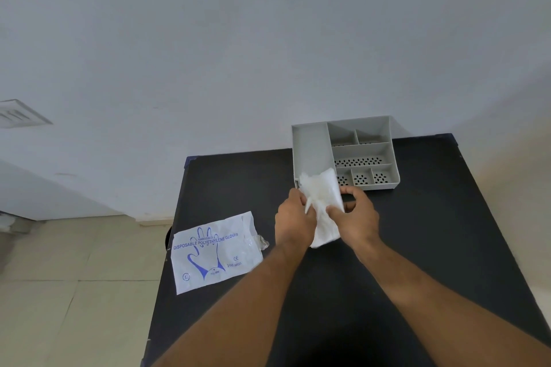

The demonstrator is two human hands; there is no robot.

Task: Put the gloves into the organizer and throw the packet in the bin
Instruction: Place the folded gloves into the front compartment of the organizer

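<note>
Gloves (322,202): a white, translucent, crumpled stack, held between both hands above the black table (417,232), just in front of the grey organizer (311,149). The far end of the stack overlaps the near end of the organizer's long left compartment; whether it rests inside or only hovers over the rim cannot be told. The near end hangs down toward the table between the wrists.

Left hand (293,219): fingers curled round the left edge of the stack, gripping it. Right hand (356,216): thumb and fingers pinched on the right edge, index finger arched up near the organizer's front wall. Both forearms bare, reaching in from the lower edge of the view.

Organizer: sits at the far side of the table, against the pale wall (238,39). Long compartment on the left; on the right two small cells at the back, one wide cell in the middle, three small cells at the front. Right-hand cells have perforated floors.

Packet (214,252): flat on the table's left edge, partly overhanging it, well apart from the hands. White, blue hand outline, print reads "DISPOSABLE POLYETHYLENE GLOVES". Its right end is open and ragged.

Tiled floor (74,292) lies to the left of the table.
</note>
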